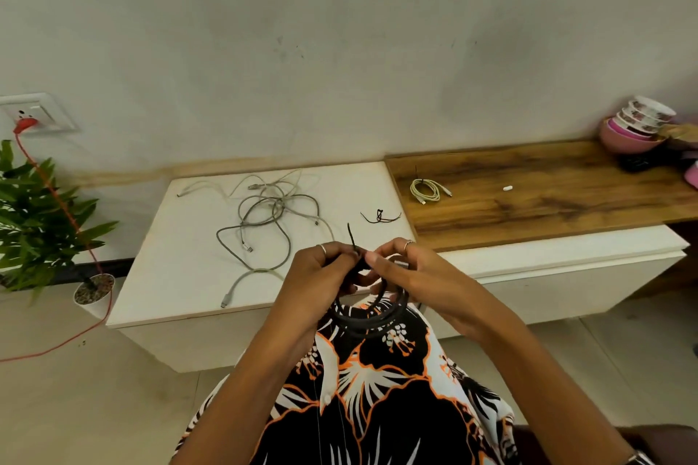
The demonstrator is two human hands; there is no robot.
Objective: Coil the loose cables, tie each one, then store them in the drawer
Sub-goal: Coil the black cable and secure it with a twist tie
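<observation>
Black cable coil (pixel 372 313) held above lap, front of white surface (pixel 181 268). Left hand (pixel 321 276) & right hand (pixel 408 272) both pinching tie (pixel 353 238) at coil top. Rec: cinch snug, loops kept aligned.

A lived-in home room is showing here: stacked patterned bowls (pixel 642 121) are sitting at the far right end of the wooden tabletop (pixel 547 192). Left of that tabletop, a potted plant (pixel 41 223) is standing on the tiled floor (pixel 75 389), a red cord (pixel 56 200) hanging from the wall socket (pixel 34 113) above it.
</observation>
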